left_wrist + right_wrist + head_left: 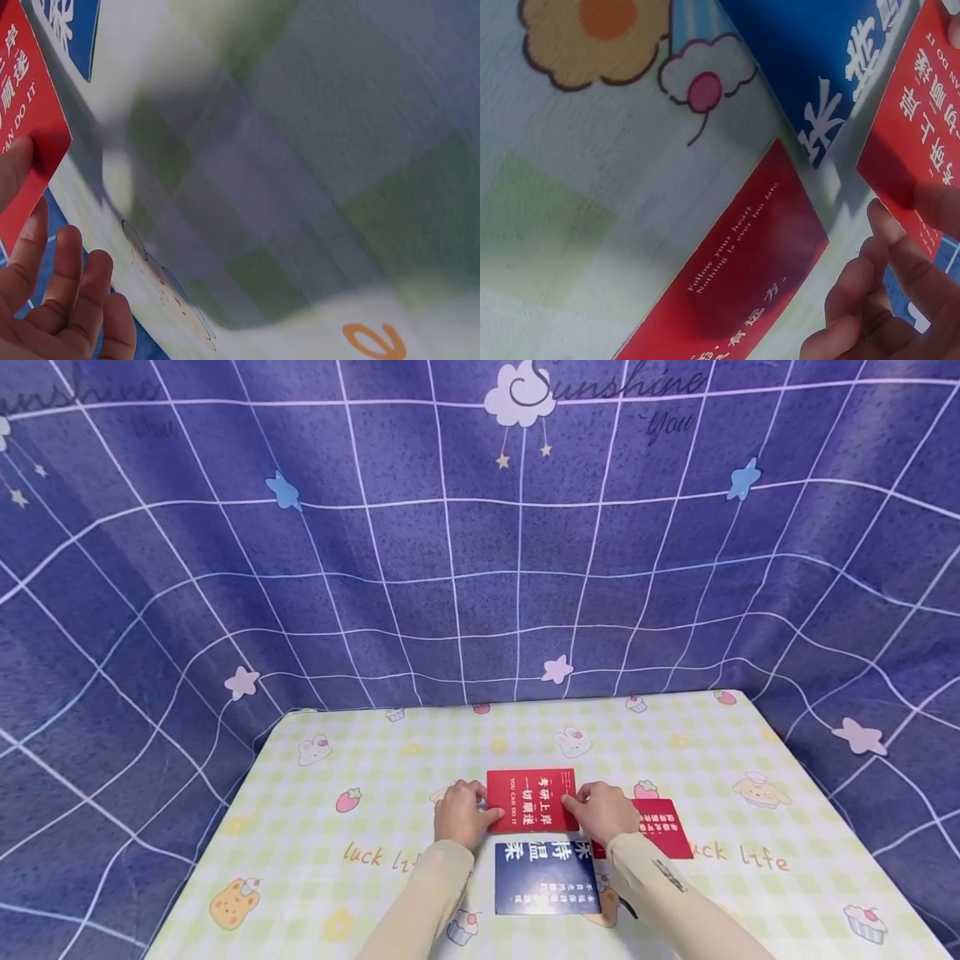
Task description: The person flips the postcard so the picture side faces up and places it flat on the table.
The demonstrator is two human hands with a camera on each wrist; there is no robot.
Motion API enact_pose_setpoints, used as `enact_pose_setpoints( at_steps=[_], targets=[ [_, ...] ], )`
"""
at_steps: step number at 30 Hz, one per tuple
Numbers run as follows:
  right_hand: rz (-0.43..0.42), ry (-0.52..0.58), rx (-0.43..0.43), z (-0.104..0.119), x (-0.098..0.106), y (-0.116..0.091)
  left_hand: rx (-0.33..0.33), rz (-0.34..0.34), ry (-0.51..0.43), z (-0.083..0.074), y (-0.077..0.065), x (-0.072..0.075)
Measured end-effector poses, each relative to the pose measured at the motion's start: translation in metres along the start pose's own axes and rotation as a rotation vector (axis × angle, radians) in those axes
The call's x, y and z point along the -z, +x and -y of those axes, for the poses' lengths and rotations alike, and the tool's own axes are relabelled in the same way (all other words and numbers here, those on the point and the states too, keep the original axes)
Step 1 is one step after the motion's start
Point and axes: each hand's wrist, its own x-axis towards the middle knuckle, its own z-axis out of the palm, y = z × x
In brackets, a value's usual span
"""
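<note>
Both hands hold a red card with white Chinese characters and the words "YOU CAN DO IT", raised a little off the table. My left hand pinches its left edge, the thumb on the printed face and a finger behind, as the left wrist view shows. At the opposite edge my right hand pinches it the same way. Nearer to me lies a blue card with white characters. A second red card lies on the table by the right hand, partly hidden behind that hand in the head view.
The cards are on a table with a green-and-white checked cloth, printed with cartoon animals, cupcakes and strawberries. A blue curtain with white grid lines and stars hangs behind the table and along both sides.
</note>
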Motion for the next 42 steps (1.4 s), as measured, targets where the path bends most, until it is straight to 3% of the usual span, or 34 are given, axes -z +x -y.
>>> enact_pose_setpoints(
  at_steps=[13, 23, 29, 35, 42],
  targets=[
    [-0.037, -0.066, 0.017, -0.002, -0.008, 0.003, 0.036, -0.007, 0.078, -0.003, -0.002, -0.01],
    [-0.076, -0.132, 0.051, -0.004, -0.013, 0.005, -0.024, -0.052, 0.182, -0.002, -0.005, -0.016],
    [-0.114, -0.185, 0.082, -0.002, -0.014, 0.006, -0.045, -0.061, 0.321, -0.006, -0.006, -0.018],
    [-0.14, -0.235, 0.1, 0.0, -0.017, 0.009, -0.028, -0.028, 0.418, -0.012, -0.005, -0.018],
    [-0.155, -0.278, 0.106, -0.001, -0.021, 0.011, -0.017, -0.007, 0.469, -0.014, -0.006, -0.017]
  ],
)
